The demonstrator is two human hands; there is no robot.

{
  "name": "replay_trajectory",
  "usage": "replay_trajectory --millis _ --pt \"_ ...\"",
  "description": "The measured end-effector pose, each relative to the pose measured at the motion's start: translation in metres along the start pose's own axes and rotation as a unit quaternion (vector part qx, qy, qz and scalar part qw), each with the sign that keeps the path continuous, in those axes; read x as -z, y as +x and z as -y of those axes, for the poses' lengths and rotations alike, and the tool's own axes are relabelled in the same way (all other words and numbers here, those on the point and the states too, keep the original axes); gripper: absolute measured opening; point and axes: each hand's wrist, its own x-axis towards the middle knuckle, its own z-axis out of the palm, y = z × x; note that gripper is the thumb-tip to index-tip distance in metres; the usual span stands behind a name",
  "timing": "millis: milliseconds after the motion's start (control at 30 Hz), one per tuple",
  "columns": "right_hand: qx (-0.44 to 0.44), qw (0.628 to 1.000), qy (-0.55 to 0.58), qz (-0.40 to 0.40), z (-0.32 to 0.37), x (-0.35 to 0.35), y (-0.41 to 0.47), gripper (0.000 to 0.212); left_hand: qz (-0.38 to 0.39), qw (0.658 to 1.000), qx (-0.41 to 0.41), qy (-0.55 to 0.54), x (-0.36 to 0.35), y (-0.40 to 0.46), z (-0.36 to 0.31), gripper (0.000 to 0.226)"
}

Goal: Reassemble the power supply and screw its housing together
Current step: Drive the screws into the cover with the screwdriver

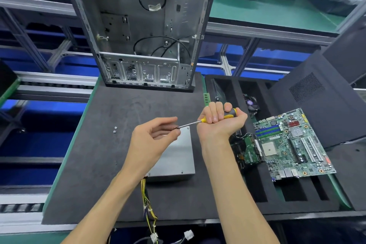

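The grey metal power supply (174, 156) lies flat on the dark foam mat (103, 144), its yellow and black cable bundle (148, 204) trailing toward me. My right hand (219, 121) grips a screwdriver (227, 114) with a yellow and black handle, held above the housing with its shaft pointing left. My left hand (154, 134) pinches something small at the screwdriver's tip; the item itself is too small to make out. Two loose screws (115, 129) sit on the mat to the left.
An open computer case (142, 25) stands at the back of the mat. A motherboard (293, 144) and a smaller green board (249, 150) rest on a black foam tray (263, 194) at the right, with a black side panel (320, 101) leaning behind.
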Motion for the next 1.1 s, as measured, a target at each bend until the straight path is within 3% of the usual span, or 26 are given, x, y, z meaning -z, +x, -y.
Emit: replay_trajectory --millis 133,233,333,433,800,1100 --pt "0.011 1.000 -0.010 0.025 0.004 0.001 -0.002 0.032 -0.020 1.000 -0.007 0.016 0.007 0.002 0.012 0.021" --pt "0.027 0.993 -0.082 0.080 0.009 0.006 -0.007 0.031 -0.021 0.987 -0.025 0.154 0.012 0.001 0.033 0.022" --pt "0.039 0.970 -0.185 0.154 0.012 0.016 -0.016 0.028 0.040 0.950 -0.051 0.306 0.013 -0.007 0.057 0.027" --pt "0.025 0.947 -0.245 0.205 0.011 0.029 -0.024 0.030 0.064 0.925 -0.071 0.367 0.009 -0.015 0.078 0.030" --pt "-0.018 0.894 -0.344 0.287 0.000 0.059 -0.045 0.029 0.043 0.936 -0.080 0.340 0.005 -0.019 0.089 0.031" --pt "-0.002 0.856 -0.410 0.314 -0.007 0.063 -0.053 0.027 0.046 0.938 -0.075 0.335 0.006 -0.018 0.090 0.030"
